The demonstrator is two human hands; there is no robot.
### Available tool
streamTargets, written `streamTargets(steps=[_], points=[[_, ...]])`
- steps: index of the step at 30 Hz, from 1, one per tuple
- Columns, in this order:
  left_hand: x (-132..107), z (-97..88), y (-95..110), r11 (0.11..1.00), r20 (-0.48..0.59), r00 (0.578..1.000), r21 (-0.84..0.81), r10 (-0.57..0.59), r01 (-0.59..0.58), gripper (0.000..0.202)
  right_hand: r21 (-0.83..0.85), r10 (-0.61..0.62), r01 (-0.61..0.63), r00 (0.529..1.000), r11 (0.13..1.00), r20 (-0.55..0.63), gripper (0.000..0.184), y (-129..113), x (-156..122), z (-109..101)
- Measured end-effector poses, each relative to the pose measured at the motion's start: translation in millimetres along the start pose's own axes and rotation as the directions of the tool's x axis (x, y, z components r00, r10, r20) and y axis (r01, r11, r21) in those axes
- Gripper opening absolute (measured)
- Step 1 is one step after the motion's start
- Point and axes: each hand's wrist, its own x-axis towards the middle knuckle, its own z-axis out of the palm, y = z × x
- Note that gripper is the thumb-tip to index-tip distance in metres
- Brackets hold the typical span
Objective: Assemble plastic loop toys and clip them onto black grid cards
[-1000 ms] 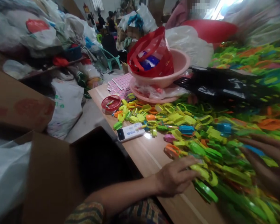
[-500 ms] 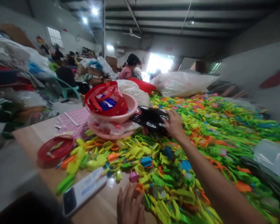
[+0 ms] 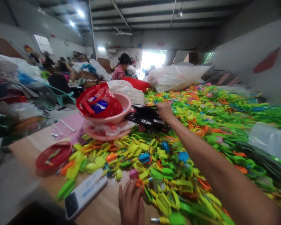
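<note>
My right hand (image 3: pixel 165 111) reaches far forward, its fingers closed on the edge of a black flat item (image 3: pixel 145 110). Beneath that lies more black, slotted material with small white labels (image 3: pixel 146 122); its exact kind is unclear. My left hand (image 3: pixel 131 200) rests low in front of me, palm down with fingers stretched out. Beside its fingertips is an orange plastic band piece (image 3: pixel 139 183). Small toy-watch-like plastic pieces (image 3: pixel 164 173), mostly yellow and green, spread around both hands.
Left of the black item stand stacked pink basins (image 3: pixel 127 109) with a red bag (image 3: pixel 100 103) inside. A red dish (image 3: pixel 53 156) and a white device with a dark screen (image 3: pixel 85 192) lie nearer. Behind are a large white sack (image 3: pixel 178 76) and a seated person (image 3: pixel 121 67).
My right hand has shifted slightly left and up, raising the black item's upper part. My left hand stays low on the table. The view has turned a little to the right.
</note>
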Motion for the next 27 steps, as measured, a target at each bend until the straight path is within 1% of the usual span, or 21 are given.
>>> streamTargets(steps=[2, 3, 4, 5, 7, 8, 9, 10, 11, 12, 13, 14, 15, 16, 18, 19, 20, 21, 23, 25, 27], points=[[3.8, -8.6, 10.3, 0.996, 0.082, 0.995, -0.051, -0.063, 0.067, 0.047, 0.016, -0.016, 0.018, 0.995, 1.0, -0.103, 0.036, -1.8, -16.2, -23.2], [6.9, -13.7, 14.5, 0.993, 0.122, 0.989, -0.069, -0.084, 0.093, 0.048, 0.024, -0.05, 0.057, 0.973, 0.998, -0.226, 0.036, -5.3, -29.1, -39.3], [10.6, -18.7, 17.7, 0.991, 0.166, 0.982, -0.085, -0.091, 0.106, 0.048, 0.025, -0.084, 0.098, 0.936, 0.995, -0.342, 0.036, -10.6, -45.6, -58.4], [14.6, -23.2, 20.1, 0.987, 0.194, 0.976, -0.101, -0.101, 0.122, 0.047, 0.026, -0.098, 0.119, 0.91, 0.993, -0.403, 0.036, -17.1, -65.2, -79.8], [21.7, -29.5, 22.6, 0.973, 0.186, 0.973, -0.158, -0.139, 0.169, 0.04, 0.025, -0.127, 0.149, 0.908, 0.989, -0.399, 0.035, -32.7, -111.5, -125.4], [24.3, -31.4, 23.2, 0.965, 0.185, 0.971, -0.184, -0.155, 0.189, 0.038, 0.029, -0.163, 0.189, 0.907, 0.982, -0.387, 0.037, -41.1, -137.2, -146.7], [26.0, -33.0, 23.8, 0.954, 0.176, 0.968, -0.208, -0.18, 0.215, 0.037, 0.034, -0.219, 0.242, 0.922, 0.97, -0.321, 0.039, -49.7, -164.0, -164.8], [26.7, -35.0, 24.7, 0.94, 0.168, 0.964, -0.24, -0.205, 0.242, 0.035, 0.076, -0.247, 0.271, 0.94, 0.959, -0.237, 0.039, -58.6, -192.1, -178.6], [26.8, -38.1, 26.2, 0.918, 0.167, 0.954, -0.274, -0.247, 0.286, 0.033, 0.154, -0.292, 0.312, 0.946, 0.938, -0.139, 0.041, -67.8, -221.2, -187.1], [26.1, -42.8, 28.2, 0.888, 0.17, 0.94, -0.314, -0.295, 0.336, 0.032, 0.267, -0.318, 0.32, 0.947, 0.909, -0.053, 0.042, -77.3, -250.9, -190.0], [24.6, -49.1, 30.9, 0.853, 0.184, 0.922, -0.352, -0.34, 0.385, 0.03, 0.412, -0.321, 0.267, 0.945, 0.871, 0.067, 0.042, -86.9, -280.3, -187.4], [22.2, -57.1, 34.1, 0.82, 0.209, 0.904, -0.382, -0.373, 0.427, 0.029, 0.538, -0.328, 0.174, 0.922, 0.825, 0.205, 0.041, -96.5, -308.4, -179.9], [18.8, -66.2, 37.7, 0.793, 0.241, 0.89, -0.404, -0.387, 0.455, 0.028, 0.61, -0.336, 0.075, 0.884, 0.789, 0.325, 0.042, -105.9, -334.0, -168.6], [14.3, -75.8, 41.5, 0.781, 0.281, 0.883, -0.418, -0.375, 0.464, 0.028, 0.644, -0.321, -0.019, 0.856, 0.765, 0.406, 0.042, -115.0, -356.1, -154.9], [2.2, -93.6, 49.2, 0.803, 0.358, 0.888, -0.416, -0.287, 0.427, 0.027, 0.672, -0.268, -0.185, 0.817, 0.717, 0.511, 0.034, -132.5, -387.2, -125.7], [-4.8, -100.8, 52.5, 0.826, 0.39, 0.892, -0.408, -0.228, 0.389, 0.028, 0.682, -0.253, -0.227, 0.811, 0.696, 0.528, 0.029, -140.7, -396.2, -112.6], [-12.0, -106.3, 55.3, 0.853, 0.416, 0.894, -0.394, -0.166, 0.341, 0.029, 0.68, -0.231, -0.24, 0.82, 0.693, 0.524, 0.025, -148.3, -401.3, -101.5], [-18.9, -110.1, 57.2, 0.883, 0.444, 0.89, -0.369, -0.105, 0.289, 0.032, 0.664, -0.197, -0.241, 0.835, 0.708, 0.514, 0.023, -155.0, -403.4, -92.7], [-31.1, -114.1, 58.6, 0.934, 0.506, 0.862, -0.304, -0.01, 0.189, 0.032, 0.591, -0.108, -0.241, 0.864, 0.77, 0.492, 0.023, -164.5, -401.7, -81.4], [-39.7, -115.6, 56.9, 0.962, 0.565, 0.824, -0.249, 0.047, 0.115, 0.028, 0.498, -0.028, -0.275, 0.855, 0.822, 0.518, 0.023, -168.1, -398.2, -76.6], [-44.3, -117.0, 53.2, 0.973, 0.589, 0.805, -0.221, 0.077, 0.068, 0.025, 0.424, 0.028, -0.32, 0.825, 0.848, 0.565, 0.024, -166.5, -397.7, -76.4]])
